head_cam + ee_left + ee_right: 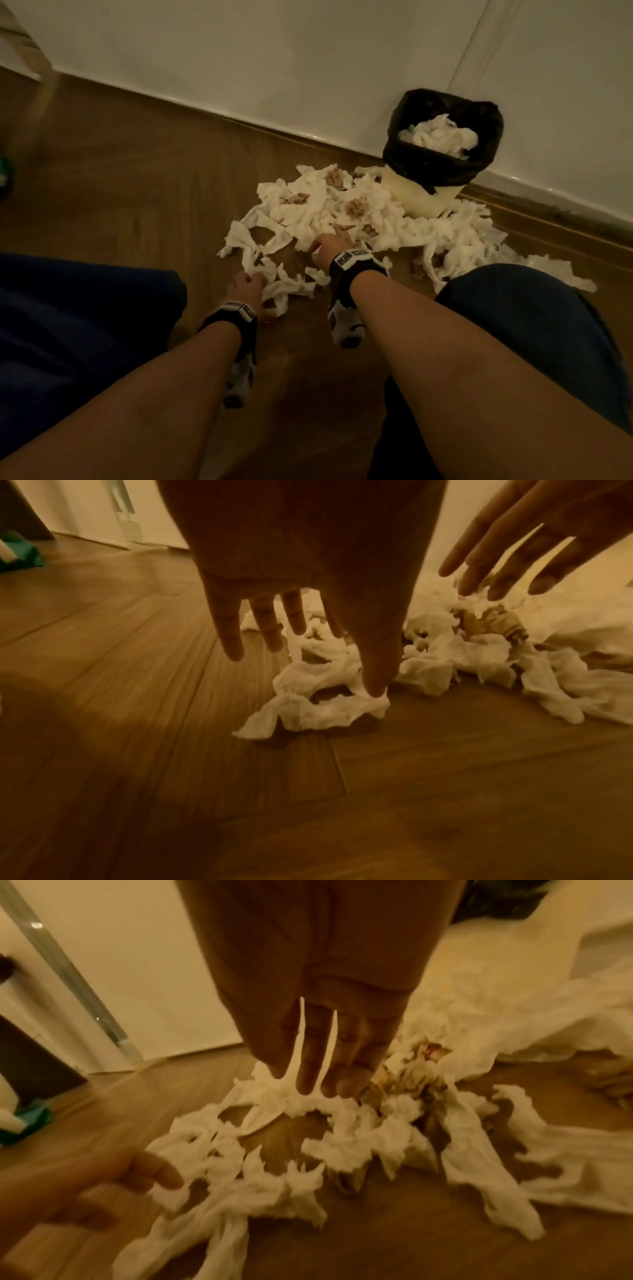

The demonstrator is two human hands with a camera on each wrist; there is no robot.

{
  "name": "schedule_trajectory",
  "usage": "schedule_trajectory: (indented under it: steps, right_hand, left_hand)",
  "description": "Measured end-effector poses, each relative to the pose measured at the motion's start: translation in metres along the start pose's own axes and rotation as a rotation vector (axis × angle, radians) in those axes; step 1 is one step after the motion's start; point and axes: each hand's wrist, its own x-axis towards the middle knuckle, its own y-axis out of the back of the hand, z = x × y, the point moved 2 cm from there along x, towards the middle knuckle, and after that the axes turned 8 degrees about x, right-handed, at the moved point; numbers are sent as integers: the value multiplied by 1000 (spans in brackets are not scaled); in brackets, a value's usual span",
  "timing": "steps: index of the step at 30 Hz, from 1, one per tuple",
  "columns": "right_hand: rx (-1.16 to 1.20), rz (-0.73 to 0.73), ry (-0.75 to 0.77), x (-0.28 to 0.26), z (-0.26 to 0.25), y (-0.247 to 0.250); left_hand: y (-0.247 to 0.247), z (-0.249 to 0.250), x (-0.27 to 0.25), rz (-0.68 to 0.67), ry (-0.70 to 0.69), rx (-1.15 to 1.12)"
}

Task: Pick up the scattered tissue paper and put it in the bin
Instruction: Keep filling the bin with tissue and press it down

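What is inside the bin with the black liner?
The bin, lined with a black bag, holds a heap of crumpled white tissue that reaches about rim level. Whatever lies beneath that heap is covered and cannot be seen.

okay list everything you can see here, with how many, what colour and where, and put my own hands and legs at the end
tissue paper: one scattered heap, white with brown bits, on the floor before the bin; more inside it.
bin: one, cream, against the wall.
bin liner: one, black, folded over the rim.
floor: brown wood.
wall: white.
green object: one, far left; unclear what.
left hand: fingers spread, touching the near strands.
right hand: fingers straight, on the heap.
knees: two, dark blue cloth.
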Motion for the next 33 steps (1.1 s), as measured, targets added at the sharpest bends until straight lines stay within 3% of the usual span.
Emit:
schedule_trajectory:
  steps: [5, 12, 18, 24, 33]
  right_hand:
    - [-58, -56, 12, 10, -5, -26]
    - [-204, 30, -56, 23, -3, -40]
    - [-156, -26, -85, 29, 6, -51]
    - [-200, -91, -67, 30, 11, -76]
    - [-334, -126, 35, 44, 3, -106]
  left_hand:
    - [-19, -1, 1, 62, 7, -33]
    - [-30, 11, 5, -46, -89, -4]
    - [-32, 10, 4, -126, -77, -98]
    - [-22, 2, -5, 93, 151, -529]
    - [-18, -25, -12, 106, 473, -863]
